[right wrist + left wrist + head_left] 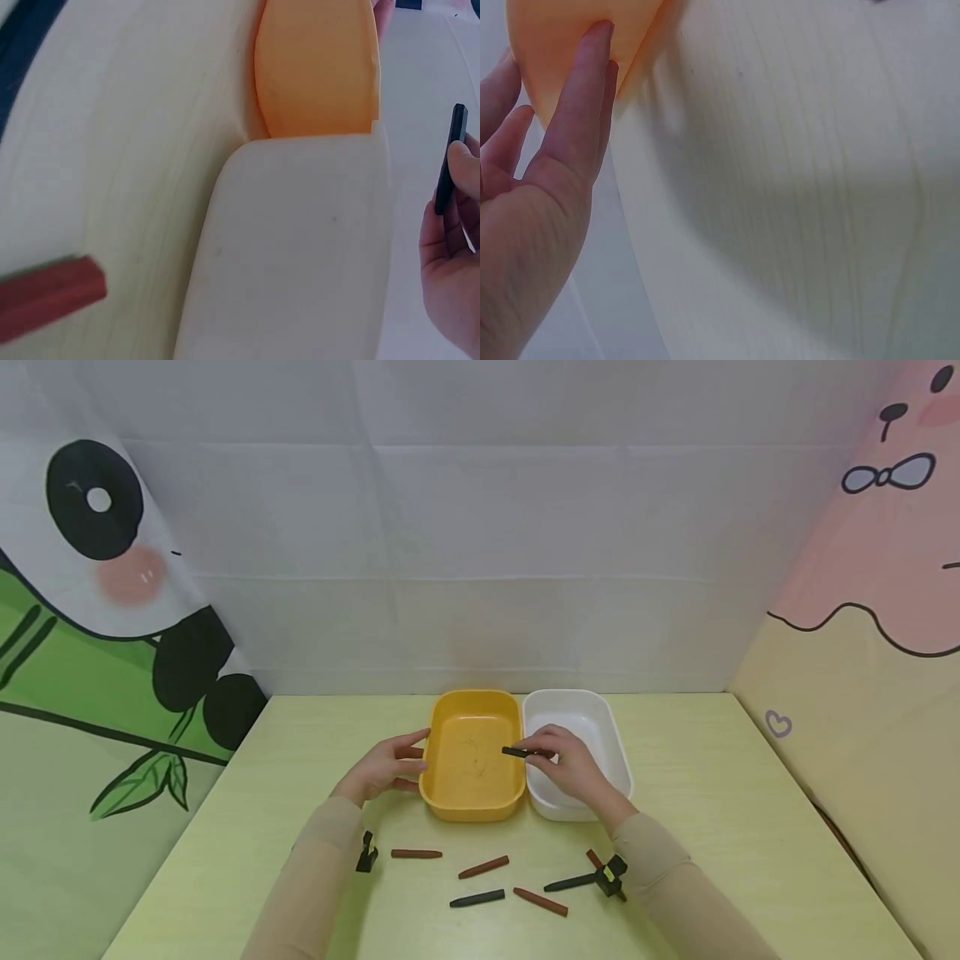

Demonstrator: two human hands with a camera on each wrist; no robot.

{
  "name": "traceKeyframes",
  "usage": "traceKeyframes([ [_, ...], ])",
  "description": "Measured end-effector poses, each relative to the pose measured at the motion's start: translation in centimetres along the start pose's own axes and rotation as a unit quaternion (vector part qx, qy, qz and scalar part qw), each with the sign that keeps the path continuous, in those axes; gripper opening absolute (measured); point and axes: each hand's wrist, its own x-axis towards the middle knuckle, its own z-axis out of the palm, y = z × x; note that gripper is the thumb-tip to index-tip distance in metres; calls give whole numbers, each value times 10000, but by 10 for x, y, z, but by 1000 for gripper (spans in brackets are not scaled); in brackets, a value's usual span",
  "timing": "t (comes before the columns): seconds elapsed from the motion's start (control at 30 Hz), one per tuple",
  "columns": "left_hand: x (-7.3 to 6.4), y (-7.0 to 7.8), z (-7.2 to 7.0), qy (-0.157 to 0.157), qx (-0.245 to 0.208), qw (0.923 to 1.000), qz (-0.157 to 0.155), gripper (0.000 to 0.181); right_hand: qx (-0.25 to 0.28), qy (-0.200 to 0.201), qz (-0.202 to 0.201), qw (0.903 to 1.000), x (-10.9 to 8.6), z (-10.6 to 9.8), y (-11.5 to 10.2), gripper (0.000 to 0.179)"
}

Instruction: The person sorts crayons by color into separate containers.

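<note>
My right hand (566,764) pinches a black crayon (514,752) between thumb and fingers. It hovers above the seam where a yellow tray (471,727) meets a white tray (617,747). In the right wrist view the black crayon (451,159) stands out from the fingertips, higher than the tray rims. My left hand (386,766) lies against the yellow tray's left side, fingers extended along its wall; the left wrist view shows these fingers (574,112) at the yellow wall (555,45). Inside the yellow tray are only small dark marks.
Crayons lie on the table in front of the trays: reddish-brown ones (416,854) (483,867) (540,902) and black ones (477,898) (570,882). Another reddish-brown crayon (594,858) is partly covered by the right wrist camera (611,875). Behind the trays hangs a white cloth (480,527).
</note>
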Motion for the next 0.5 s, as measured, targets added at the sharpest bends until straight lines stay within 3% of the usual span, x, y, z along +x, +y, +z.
traceKeyframes([
  [0.5, 1, 2, 4, 3, -94, 10000, -23, 67, -198, -404, 328, 9984, 37, 18, -10, 21],
])
